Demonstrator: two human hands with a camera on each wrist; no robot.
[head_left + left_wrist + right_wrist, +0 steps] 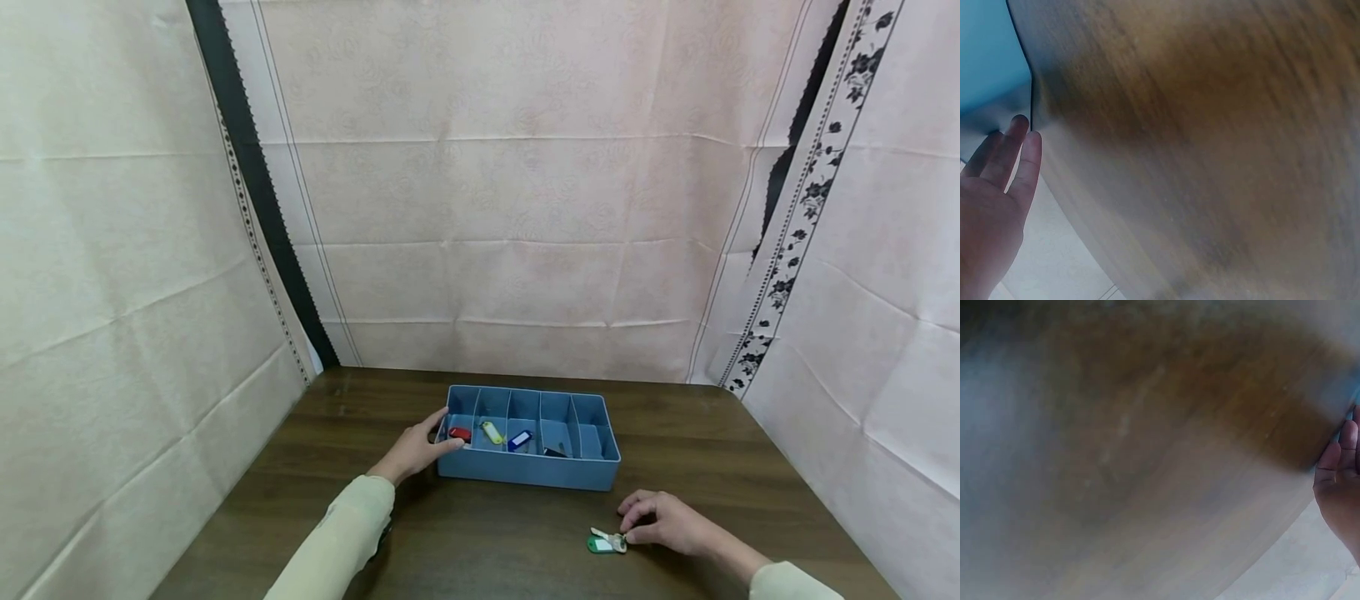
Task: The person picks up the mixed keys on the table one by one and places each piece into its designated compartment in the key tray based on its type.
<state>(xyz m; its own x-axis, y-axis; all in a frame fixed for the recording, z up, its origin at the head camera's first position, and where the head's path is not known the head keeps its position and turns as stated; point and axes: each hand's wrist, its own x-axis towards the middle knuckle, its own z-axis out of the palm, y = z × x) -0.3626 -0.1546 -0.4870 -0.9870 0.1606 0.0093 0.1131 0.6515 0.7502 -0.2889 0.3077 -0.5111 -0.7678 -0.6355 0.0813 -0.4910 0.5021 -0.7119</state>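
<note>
A blue compartment box (525,473) stands on the table, divided into a row of sections. My left hand (415,450) holds its left end, thumb over the front rim and fingers along the outer side wall. In the left wrist view, those fingers (1002,162) lie against the box's wall (991,56). My right hand (667,523) pinches a key (619,542) with a green key tag (600,545), low over the table in front of the box. Only part of the right hand (1341,481) appears in the right wrist view, where the keys are hidden.
Separate sections hold a red key tag (460,434), a yellow key tag (492,432), a blue key tag (519,441) and a dark item (555,452). Around the brown wooden table (480,533) hang pale cloths (525,208) at the back and both sides.
</note>
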